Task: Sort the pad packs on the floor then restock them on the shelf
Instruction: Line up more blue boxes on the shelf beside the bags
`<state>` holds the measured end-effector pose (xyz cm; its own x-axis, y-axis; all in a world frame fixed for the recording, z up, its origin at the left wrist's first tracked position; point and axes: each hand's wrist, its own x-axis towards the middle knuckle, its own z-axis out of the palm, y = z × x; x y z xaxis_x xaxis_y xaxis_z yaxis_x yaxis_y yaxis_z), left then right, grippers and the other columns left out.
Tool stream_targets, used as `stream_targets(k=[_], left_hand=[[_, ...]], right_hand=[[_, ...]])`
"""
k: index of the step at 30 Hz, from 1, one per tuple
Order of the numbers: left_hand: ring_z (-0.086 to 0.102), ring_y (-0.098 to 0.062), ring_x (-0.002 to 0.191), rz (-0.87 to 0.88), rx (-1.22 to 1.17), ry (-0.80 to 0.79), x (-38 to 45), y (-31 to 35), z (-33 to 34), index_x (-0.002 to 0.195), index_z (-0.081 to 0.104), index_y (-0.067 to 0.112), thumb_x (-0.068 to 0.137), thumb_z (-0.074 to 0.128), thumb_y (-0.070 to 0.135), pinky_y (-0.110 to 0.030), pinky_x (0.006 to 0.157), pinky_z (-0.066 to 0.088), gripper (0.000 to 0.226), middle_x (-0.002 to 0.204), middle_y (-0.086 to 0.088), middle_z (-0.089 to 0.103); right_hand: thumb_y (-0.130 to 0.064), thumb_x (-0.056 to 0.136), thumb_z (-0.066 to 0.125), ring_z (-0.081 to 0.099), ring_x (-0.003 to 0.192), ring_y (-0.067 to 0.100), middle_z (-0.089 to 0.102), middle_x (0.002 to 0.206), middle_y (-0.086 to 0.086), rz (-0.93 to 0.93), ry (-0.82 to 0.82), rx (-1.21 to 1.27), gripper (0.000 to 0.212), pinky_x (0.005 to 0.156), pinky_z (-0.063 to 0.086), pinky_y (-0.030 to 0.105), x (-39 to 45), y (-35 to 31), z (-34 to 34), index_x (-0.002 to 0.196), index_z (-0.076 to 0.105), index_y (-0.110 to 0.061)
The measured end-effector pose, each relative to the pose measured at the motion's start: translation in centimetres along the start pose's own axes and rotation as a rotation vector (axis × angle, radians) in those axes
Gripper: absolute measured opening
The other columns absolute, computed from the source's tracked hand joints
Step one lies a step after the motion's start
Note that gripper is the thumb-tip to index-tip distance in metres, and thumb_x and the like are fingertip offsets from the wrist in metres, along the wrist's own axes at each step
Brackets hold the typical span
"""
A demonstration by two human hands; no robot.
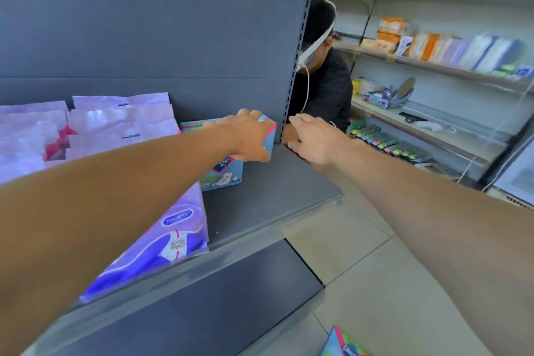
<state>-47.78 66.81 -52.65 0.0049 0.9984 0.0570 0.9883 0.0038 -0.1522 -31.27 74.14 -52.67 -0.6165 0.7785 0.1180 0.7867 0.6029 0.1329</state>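
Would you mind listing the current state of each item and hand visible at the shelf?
Left hand: gripping the blue pad pack from above.
Blue pad pack: upright on the shelf.
Right hand: open, empty, at the shelf's end.
Purple pad pack: leaning at the shelf front.
Pack on floor: lying flat, not yet shelved.

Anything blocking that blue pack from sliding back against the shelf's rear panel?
Nothing visible. The left hand holds the blue pack on the dark shelf; the pink packs stand to its left, and the right hand is beside the upright.
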Motion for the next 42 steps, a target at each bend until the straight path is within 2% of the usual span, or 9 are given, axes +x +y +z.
stream_targets(k=[3, 9, 12, 14, 21, 24, 28, 36, 42], left_hand=[[0.037, -0.033, 0.129, 0.058, -0.015, 0.033, -3.5, 2.2, -0.2, 0.143, 0.035, 0.020, 0.079, 0.060, 0.052, -0.049, 0.095, 0.046, 0.076, 0.144, -0.008, 0.036], [0.045, -0.030, 0.124, 0.130, -0.062, -0.019, -12.3, 5.6, 0.5, 0.139, 0.037, 0.022, 0.079, 0.065, 0.048, -0.046, 0.087, 0.049, 0.071, 0.138, -0.005, 0.039], [0.044, -0.031, 0.126, 0.157, -0.063, -0.041, -16.3, 7.5, 1.8, 0.139, 0.036, 0.023, 0.079, 0.066, 0.047, -0.051, 0.092, 0.047, 0.071, 0.139, -0.005, 0.038], [0.046, -0.031, 0.123, 0.182, -0.065, -0.051, -18.4, 8.9, 3.3, 0.139, 0.036, 0.024, 0.077, 0.068, 0.046, -0.053, 0.095, 0.046, 0.073, 0.137, -0.006, 0.039], [0.045, -0.027, 0.120, 0.239, -0.138, -0.175, -23.4, 12.7, 10.1, 0.140, 0.036, 0.027, 0.076, 0.070, 0.041, -0.045, 0.082, 0.050, 0.074, 0.138, -0.001, 0.037], [0.043, -0.028, 0.122, 0.243, -0.159, -0.229, -23.7, 14.1, 12.5, 0.138, 0.039, 0.022, 0.078, 0.070, 0.039, -0.048, 0.086, 0.050, 0.069, 0.139, -0.003, 0.037], [0.042, -0.029, 0.126, 0.264, -0.188, -0.281, -22.6, 15.9, 15.3, 0.145, 0.031, 0.023, 0.081, 0.070, 0.039, -0.047, 0.090, 0.050, 0.077, 0.143, -0.004, 0.033], [0.040, -0.027, 0.127, 0.313, -0.267, -0.325, -16.6, 21.8, 23.0, 0.144, 0.030, 0.022, 0.081, 0.068, 0.038, -0.046, 0.092, 0.049, 0.076, 0.144, -0.003, 0.032], [0.033, -0.023, 0.137, 0.343, -0.308, -0.364, -11.0, 26.1, 30.6, 0.148, 0.024, 0.025, 0.082, 0.067, 0.037, -0.043, 0.100, 0.044, 0.080, 0.151, -0.001, 0.026]], right_hand=[[-0.040, 0.095, 0.050, 0.040, 0.127, 0.035, 0.043, 0.142, 0.011, 0.032, 0.012, -0.004, 0.052, 0.101, 0.040, 0.046, -5.3, -0.8, -1.1, 0.136, 0.040, -0.010], [-0.038, 0.098, 0.049, 0.040, 0.129, 0.035, 0.039, 0.141, 0.015, 0.125, -0.099, 0.100, 0.053, 0.101, 0.040, 0.043, -16.2, -3.7, -1.3, 0.142, 0.038, -0.011], [-0.033, 0.097, 0.051, 0.041, 0.131, 0.033, 0.039, 0.145, 0.013, 0.154, -0.094, 0.163, 0.054, 0.102, 0.038, 0.039, -21.3, -5.4, -0.3, 0.146, 0.037, -0.014], [-0.032, 0.095, 0.054, 0.043, 0.131, 0.032, 0.042, 0.142, 0.013, 0.184, -0.100, 0.179, 0.054, 0.104, 0.039, 0.039, -23.7, -6.1, 1.4, 0.144, 0.040, -0.015], [-0.033, 0.091, 0.057, 0.046, 0.128, 0.032, 0.048, 0.139, 0.014, 0.284, -0.197, 0.240, 0.053, 0.103, 0.042, 0.040, -29.8, -7.9, 8.9, 0.138, 0.044, -0.012], [-0.036, 0.090, 0.058, 0.047, 0.126, 0.032, 0.050, 0.135, 0.013, 0.323, -0.256, 0.281, 0.053, 0.102, 0.043, 0.042, -31.9, -7.5, 12.0, 0.136, 0.046, -0.011], [-0.032, 0.090, 0.057, 0.050, 0.119, 0.031, 0.052, 0.129, 0.012, 0.428, -0.293, 0.355, 0.047, 0.098, 0.045, 0.042, -33.1, -5.4, 15.5, 0.132, 0.049, -0.012], [-0.038, 0.091, 0.053, 0.053, 0.113, 0.030, 0.053, 0.124, 0.013, 0.788, -0.258, 0.562, 0.047, 0.090, 0.047, 0.036, -31.9, 0.1, 24.9, 0.127, 0.048, -0.009], [-0.046, 0.086, 0.061, 0.053, 0.112, 0.031, 0.051, 0.121, 0.012, 1.080, -0.271, 0.652, 0.054, 0.081, 0.042, 0.034, -31.1, 4.1, 34.3, 0.122, 0.044, -0.009]])
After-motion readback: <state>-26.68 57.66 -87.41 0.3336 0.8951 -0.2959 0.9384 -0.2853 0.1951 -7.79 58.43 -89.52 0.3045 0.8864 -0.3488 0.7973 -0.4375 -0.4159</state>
